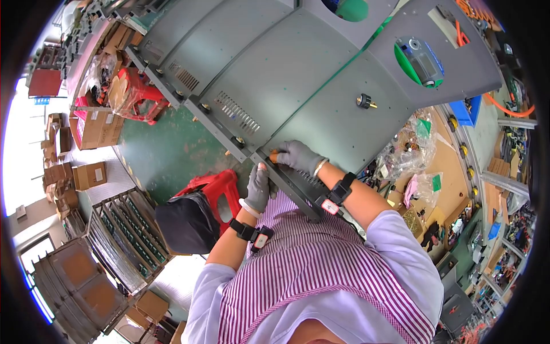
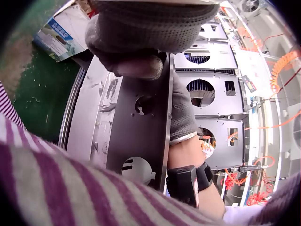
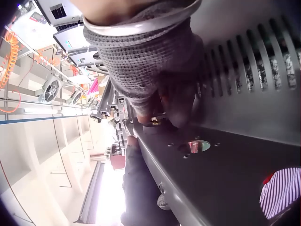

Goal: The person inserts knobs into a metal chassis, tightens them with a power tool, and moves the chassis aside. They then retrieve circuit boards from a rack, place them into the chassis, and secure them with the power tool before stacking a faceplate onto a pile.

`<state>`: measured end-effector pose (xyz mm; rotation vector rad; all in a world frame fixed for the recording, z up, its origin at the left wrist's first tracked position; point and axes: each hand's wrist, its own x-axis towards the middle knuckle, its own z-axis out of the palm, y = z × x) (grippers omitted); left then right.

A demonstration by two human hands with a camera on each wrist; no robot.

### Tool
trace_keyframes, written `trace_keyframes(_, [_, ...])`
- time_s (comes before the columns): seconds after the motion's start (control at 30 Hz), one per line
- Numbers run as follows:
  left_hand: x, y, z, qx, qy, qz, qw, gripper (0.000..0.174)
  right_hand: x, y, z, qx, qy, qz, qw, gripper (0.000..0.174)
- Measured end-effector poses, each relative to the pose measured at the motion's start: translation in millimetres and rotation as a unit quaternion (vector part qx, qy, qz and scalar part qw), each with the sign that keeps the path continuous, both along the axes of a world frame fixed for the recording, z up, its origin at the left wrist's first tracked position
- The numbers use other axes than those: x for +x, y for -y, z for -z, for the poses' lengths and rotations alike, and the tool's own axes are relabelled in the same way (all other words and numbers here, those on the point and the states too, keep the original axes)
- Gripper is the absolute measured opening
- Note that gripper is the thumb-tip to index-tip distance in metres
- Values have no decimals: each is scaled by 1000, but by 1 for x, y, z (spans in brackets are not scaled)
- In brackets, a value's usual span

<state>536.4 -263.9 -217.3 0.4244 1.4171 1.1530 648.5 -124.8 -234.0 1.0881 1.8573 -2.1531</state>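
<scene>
Two gloved hands at the holed flange (image 1: 293, 196) of a grey metal panel (image 1: 338, 123).
The right hand (image 1: 301, 156) pinches a small brass-coloured fitting (image 3: 155, 122) at the flange's inner side; the left hand (image 1: 259, 189) touches the outer side, but whether its fingers grasp anything I cannot tell. Farther up, the panel's smooth, matte surface bears a black-and-brass knob (image 1: 364, 101), with slotted panels (image 1: 275, 74) alongside. A red stool (image 1: 232, 192) stands on the scuffed green floor (image 1: 166, 150) to the left; clear plastic bags (image 1: 421, 143) crowd the right. Farther off are a slatted rack (image 1: 123, 235) and cardboard boxes (image 1: 90, 175).
</scene>
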Motion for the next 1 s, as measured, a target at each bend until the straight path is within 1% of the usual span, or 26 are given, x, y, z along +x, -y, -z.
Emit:
trace_keyframes(0.03, [0, 0, 1, -7, -1, -3, 1000, 50, -5, 1, 1, 59, 49, -23, 997, 27])
trace_keyframes(0.1, [1, 1, 4, -1, -4, -5, 1000, 50, -16, 4, 4, 174, 145, -68, 972, 29])
trace_keyframes(0.13, [1, 1, 4, 3, -5, -6, 1000, 50, -17, 5, -3, 239, 156, -84, 955, 31])
trace_keyframes(0.2, [2, 0, 3, -7, -5, -11, 1000, 50, -18, 6, -20, 366, 174, -115, 907, 37])
trace_keyframes(0.23, [2, 0, 2, -11, -5, -14, 1000, 50, -16, 7, -14, 341, 156, -87, 923, 39])
trace_keyframes(0.3, [2, -1, -1, 4, -1, -6, 1000, 50, -10, 7, 9, 293, 118, -32, 948, 48])
trace_keyframes(0.37, [2, -1, -2, 15, 0, -7, 1000, 50, 5, 7, 21, 139, 85, 54, 985, 52])
trace_keyframes(0.4, [2, -2, -1, 18, -1, -11, 1000, 50, 10, 7, 25, 59, 69, 97, 991, 53])
trace_keyframes(0.43, [3, -2, -1, 19, -1, -13, 1000, 51, 12, -1, -7, 109, 50, 82, 989, 58])
trace_keyframes(0.47, [4, 0, 0, 11, -3, -13, 1000, 51, 10, 5, 2, 202, 45, 60, 976, 58])
trace_keyframes(0.53, [2, 0, 3, -2, -10, -13, 1000, 51, 3, 16, 27, 385, 31, 16, 922, 59])
trace_keyframes(0.57, [2, 0, 3, -4, -9, -16, 1000, 52, 7, 3, -36, 81, 76, 16, 994, 58])
trace_keyframes(0.67, [4, 0, 3, -3, -7, -24, 1000, 53, 9, 1, -16, 102, 45, 83, 990, 60])
trace_keyframes(0.7, [4, 2, 3, 4, -6, -23, 1000, 53, 7, 3, -11, 277, 90, 14, 956, 59])
trace_keyframes(0.77, [1, 1, 6, 13, -12, 2, 1000, 53, 5, 8, -22, 340, 69, -46, 937, 57])
trace_keyframes(0.8, [0, 2, 8, 5, 5, 1, 1000, 53, 10, 8, -30, 368, 61, -77, 925, 57])
trace_keyframes(0.83, [3, 0, 3, -9, -5, -11, 1000, 53, 15, -4, -47, 291, 90, -86, 949, 47])
trace_keyframes(0.87, [5, -1, -1, -22, -16, -25, 999, 53, 24, -19, -57, 373, 70, -60, 923, 38])
trace_keyframes(0.9, [6, -1, 2, -1, -15, -27, 1000, 52, 37, -35, -62, 451, 48, -35, 890, 31])
trace_keyframes(0.93, [6, 0, 5, 7, -11, -30, 999, 52, 49, -54, -59, 559, 113, -6, 821, 27])
trace_keyframes(0.97, [6, 2, 9, 15, -7, -35, 999, 52, 65, -70, -71, 638, 159, 24, 753, 32])
trace_keyframes(1.0, [5, 5, 11, 24, -4, -41, 999, 51, 85, -92, -57, 694, 194, 23, 693, 29])
